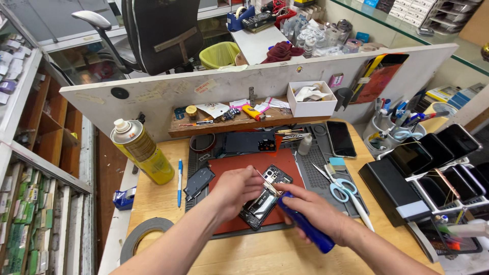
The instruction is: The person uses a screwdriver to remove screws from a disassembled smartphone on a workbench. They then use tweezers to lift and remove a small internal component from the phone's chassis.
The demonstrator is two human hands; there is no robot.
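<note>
Two hands on one opened phone, red mat centre
Phone lies diagonal, camera end up-right; left hand pinches closed at its left edge, right hand grips a blue tool whose tip meets the phone's middle from lower right

Opened phone on red mat, hands (left, right) with blue tool

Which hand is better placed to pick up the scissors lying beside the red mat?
Probably the right hand. It works on the side of the opened phone nearest the scissors, though it grips a blue tool. The left hand would have to cross over the phone.
</note>
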